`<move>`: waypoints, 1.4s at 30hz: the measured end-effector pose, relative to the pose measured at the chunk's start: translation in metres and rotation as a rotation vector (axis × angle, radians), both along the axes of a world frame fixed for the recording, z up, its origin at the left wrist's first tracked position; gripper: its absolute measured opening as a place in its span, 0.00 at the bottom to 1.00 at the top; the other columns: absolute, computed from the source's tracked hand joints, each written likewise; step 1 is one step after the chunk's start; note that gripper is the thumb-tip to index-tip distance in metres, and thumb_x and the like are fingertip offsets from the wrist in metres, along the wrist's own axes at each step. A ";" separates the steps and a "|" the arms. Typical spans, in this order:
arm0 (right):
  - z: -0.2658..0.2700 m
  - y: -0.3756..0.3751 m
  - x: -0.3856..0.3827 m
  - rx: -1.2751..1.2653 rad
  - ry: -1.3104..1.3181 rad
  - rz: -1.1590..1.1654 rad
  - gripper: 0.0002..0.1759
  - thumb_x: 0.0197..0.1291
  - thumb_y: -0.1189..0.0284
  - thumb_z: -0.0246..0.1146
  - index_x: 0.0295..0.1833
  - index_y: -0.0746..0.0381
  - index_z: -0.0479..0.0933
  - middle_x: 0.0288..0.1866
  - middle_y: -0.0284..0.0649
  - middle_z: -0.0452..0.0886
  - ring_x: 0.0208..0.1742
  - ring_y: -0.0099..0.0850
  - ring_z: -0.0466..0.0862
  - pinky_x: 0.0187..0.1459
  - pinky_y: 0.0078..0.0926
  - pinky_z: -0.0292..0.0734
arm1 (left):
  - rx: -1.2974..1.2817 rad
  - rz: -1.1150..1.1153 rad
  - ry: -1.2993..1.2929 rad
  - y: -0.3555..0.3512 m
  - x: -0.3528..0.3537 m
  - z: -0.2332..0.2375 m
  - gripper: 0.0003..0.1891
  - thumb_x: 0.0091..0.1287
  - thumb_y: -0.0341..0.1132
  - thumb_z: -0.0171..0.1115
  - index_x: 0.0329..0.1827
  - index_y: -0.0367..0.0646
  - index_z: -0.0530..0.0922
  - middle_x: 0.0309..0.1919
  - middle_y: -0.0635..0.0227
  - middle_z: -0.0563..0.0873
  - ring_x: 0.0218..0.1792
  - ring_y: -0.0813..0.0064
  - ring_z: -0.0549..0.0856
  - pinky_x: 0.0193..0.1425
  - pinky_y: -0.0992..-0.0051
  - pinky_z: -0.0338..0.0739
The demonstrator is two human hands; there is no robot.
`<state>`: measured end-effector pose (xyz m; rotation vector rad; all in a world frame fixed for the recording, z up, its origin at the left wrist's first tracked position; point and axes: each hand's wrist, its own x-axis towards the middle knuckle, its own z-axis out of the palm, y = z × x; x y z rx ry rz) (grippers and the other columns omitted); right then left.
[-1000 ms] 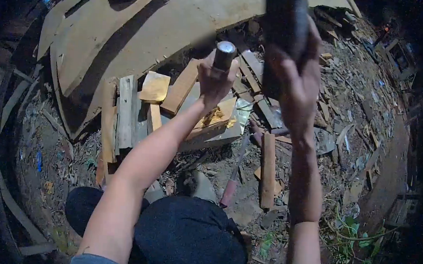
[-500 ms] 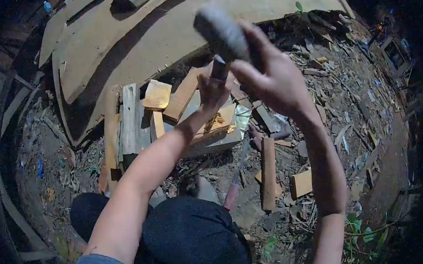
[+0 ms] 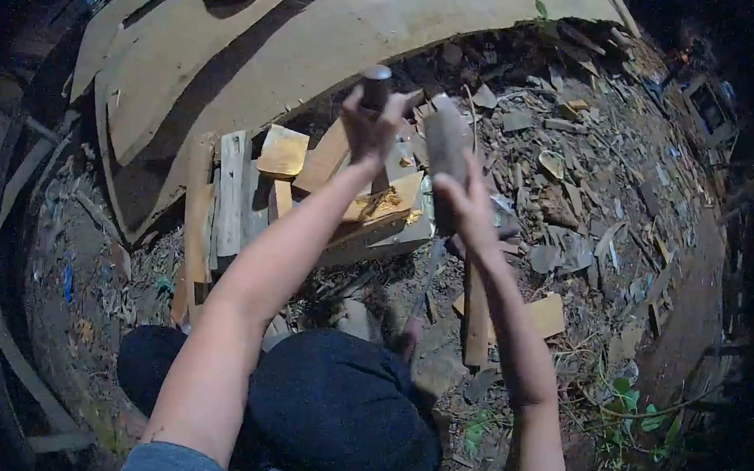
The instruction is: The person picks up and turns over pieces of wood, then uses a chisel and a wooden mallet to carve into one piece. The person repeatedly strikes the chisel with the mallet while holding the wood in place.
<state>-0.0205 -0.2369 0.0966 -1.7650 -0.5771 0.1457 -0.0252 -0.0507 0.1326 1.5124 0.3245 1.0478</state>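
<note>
My left hand (image 3: 370, 141) is closed around a chisel (image 3: 376, 86). The tool stands roughly upright, its dark handle topped by a shiny round end. Its lower part goes down toward a piece of wood (image 3: 405, 190) with curled shavings on it. Just to the right, my right hand (image 3: 470, 210) grips a grey, rounded block (image 3: 446, 145), somewhat blurred. The block's upper end lies beside the chisel handle, apart from it. My fingers behind the block are mostly hidden.
Squared wood offcuts (image 3: 282, 151) and a grey weathered plank (image 3: 232, 194) lie at the left of the work block. A long tool with a reddish handle (image 3: 410, 331) lies near my knee. Large curved boards (image 3: 318, 53) stretch across the back. Chips litter the ground.
My right hand has swung down and away from the chisel top with the grey block, which now points upward. My left hand keeps its hold on the chisel, slightly shifted.
</note>
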 end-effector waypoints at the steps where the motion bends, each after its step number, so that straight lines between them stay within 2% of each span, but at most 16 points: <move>1: -0.025 -0.002 -0.003 -0.110 0.008 0.013 0.48 0.57 0.47 0.62 0.76 0.61 0.53 0.66 0.59 0.71 0.64 0.47 0.75 0.66 0.36 0.66 | -0.065 0.039 0.033 0.019 0.013 -0.015 0.12 0.57 0.39 0.64 0.19 0.47 0.73 0.15 0.75 0.75 0.18 0.81 0.75 0.24 0.76 0.68; 4: -0.068 -0.002 -0.020 -0.380 -0.001 0.024 0.48 0.56 0.41 0.58 0.78 0.49 0.50 0.56 0.62 0.78 0.55 0.57 0.80 0.58 0.45 0.72 | -0.414 0.072 0.095 0.034 0.004 -0.005 0.15 0.57 0.44 0.65 0.18 0.51 0.70 0.13 0.78 0.72 0.14 0.84 0.71 0.19 0.79 0.62; 6: -0.079 0.000 -0.035 -0.467 0.037 0.036 0.48 0.57 0.42 0.58 0.78 0.45 0.46 0.50 0.62 0.81 0.50 0.58 0.82 0.52 0.50 0.75 | -0.374 0.288 0.155 0.062 0.008 -0.027 0.17 0.58 0.44 0.65 0.17 0.51 0.68 0.13 0.77 0.71 0.12 0.83 0.70 0.16 0.78 0.62; 9: -0.062 0.005 -0.043 -0.578 0.060 0.038 0.48 0.58 0.44 0.58 0.78 0.43 0.44 0.45 0.62 0.82 0.45 0.59 0.83 0.48 0.51 0.76 | -0.784 0.523 0.017 0.081 -0.005 -0.029 0.17 0.54 0.42 0.69 0.19 0.45 0.69 0.13 0.66 0.74 0.08 0.75 0.70 0.12 0.71 0.66; 13: -0.059 -0.001 -0.045 -0.620 0.108 0.012 0.47 0.58 0.45 0.59 0.78 0.44 0.44 0.46 0.65 0.81 0.47 0.59 0.82 0.49 0.49 0.75 | -0.732 0.295 -0.164 0.094 -0.038 -0.009 0.15 0.57 0.41 0.66 0.20 0.46 0.69 0.13 0.74 0.72 0.10 0.79 0.71 0.13 0.77 0.63; 16: -0.059 0.002 -0.045 -0.593 0.139 0.064 0.47 0.59 0.46 0.59 0.78 0.44 0.44 0.46 0.65 0.81 0.47 0.60 0.82 0.50 0.48 0.76 | -0.101 -0.097 0.502 0.074 -0.066 0.023 0.15 0.61 0.48 0.66 0.33 0.44 0.78 0.20 0.74 0.80 0.14 0.85 0.72 0.19 0.81 0.66; 18: -0.071 0.006 -0.045 -0.540 0.113 0.043 0.47 0.59 0.46 0.60 0.78 0.44 0.44 0.47 0.64 0.81 0.48 0.59 0.82 0.50 0.48 0.76 | 0.030 -0.280 0.543 0.056 -0.069 0.027 0.17 0.60 0.46 0.69 0.43 0.43 0.81 0.27 0.72 0.85 0.15 0.88 0.73 0.19 0.82 0.66; 19: -0.070 0.009 -0.045 -0.553 0.141 0.026 0.47 0.59 0.45 0.60 0.78 0.43 0.44 0.49 0.63 0.81 0.49 0.59 0.82 0.51 0.48 0.75 | 0.132 -0.379 0.751 0.047 -0.068 0.037 0.22 0.58 0.47 0.70 0.46 0.39 0.80 0.32 0.67 0.86 0.21 0.80 0.79 0.27 0.76 0.75; 20: -0.071 0.011 -0.046 -0.558 0.139 0.031 0.47 0.59 0.45 0.60 0.78 0.43 0.44 0.49 0.63 0.81 0.49 0.59 0.82 0.51 0.48 0.75 | 0.126 -0.376 0.750 0.042 -0.068 0.024 0.22 0.58 0.47 0.70 0.46 0.39 0.80 0.32 0.67 0.86 0.21 0.80 0.79 0.27 0.76 0.75; 22: -0.077 0.010 -0.047 -0.423 0.111 -0.008 0.47 0.58 0.44 0.58 0.78 0.41 0.43 0.45 0.62 0.82 0.46 0.60 0.83 0.48 0.52 0.76 | 0.795 -0.592 0.347 0.031 -0.067 -0.011 0.27 0.56 0.48 0.73 0.47 0.32 0.78 0.37 0.55 0.86 0.36 0.66 0.86 0.39 0.67 0.82; 23: -0.076 0.009 -0.048 -0.421 0.122 -0.021 0.47 0.58 0.44 0.58 0.78 0.41 0.43 0.45 0.62 0.82 0.46 0.60 0.83 0.48 0.52 0.76 | 0.797 -0.610 0.349 0.024 -0.073 -0.015 0.27 0.56 0.48 0.73 0.47 0.32 0.78 0.37 0.55 0.86 0.36 0.66 0.86 0.39 0.67 0.82; 25: -0.070 0.007 -0.048 -0.462 0.209 0.006 0.47 0.59 0.45 0.58 0.78 0.41 0.43 0.48 0.62 0.82 0.48 0.61 0.82 0.49 0.51 0.76 | 1.029 -0.531 1.098 0.012 -0.097 -0.021 0.37 0.51 0.53 0.74 0.51 0.27 0.75 0.42 0.47 0.83 0.47 0.53 0.85 0.50 0.58 0.80; 26: -0.071 0.007 -0.048 -0.455 0.207 0.003 0.47 0.59 0.45 0.58 0.78 0.41 0.43 0.48 0.62 0.82 0.48 0.61 0.82 0.49 0.51 0.76 | 1.035 -0.521 1.113 0.008 -0.111 -0.030 0.44 0.47 0.55 0.75 0.56 0.27 0.70 0.44 0.46 0.82 0.47 0.48 0.84 0.48 0.57 0.81; 31: -0.078 0.004 -0.045 -0.410 0.142 0.010 0.47 0.58 0.45 0.58 0.78 0.42 0.43 0.48 0.63 0.81 0.50 0.60 0.81 0.51 0.50 0.75 | 1.140 -0.432 1.366 -0.003 -0.133 -0.046 0.40 0.49 0.44 0.73 0.62 0.35 0.62 0.49 0.51 0.80 0.45 0.51 0.85 0.45 0.56 0.82; 37: -0.065 0.000 -0.030 -0.572 0.112 -0.001 0.47 0.56 0.46 0.59 0.78 0.41 0.45 0.45 0.61 0.82 0.46 0.58 0.83 0.48 0.50 0.77 | 1.120 -0.352 1.197 0.031 -0.099 -0.064 0.34 0.52 0.39 0.72 0.62 0.47 0.67 0.48 0.58 0.81 0.45 0.52 0.84 0.46 0.54 0.80; 42: -0.064 0.001 -0.026 -0.677 0.064 -0.010 0.47 0.56 0.48 0.61 0.77 0.41 0.46 0.38 0.59 0.84 0.42 0.58 0.84 0.45 0.53 0.77 | 1.160 -0.386 1.135 0.047 -0.085 -0.057 0.29 0.53 0.42 0.72 0.58 0.44 0.73 0.45 0.57 0.82 0.47 0.56 0.85 0.46 0.56 0.80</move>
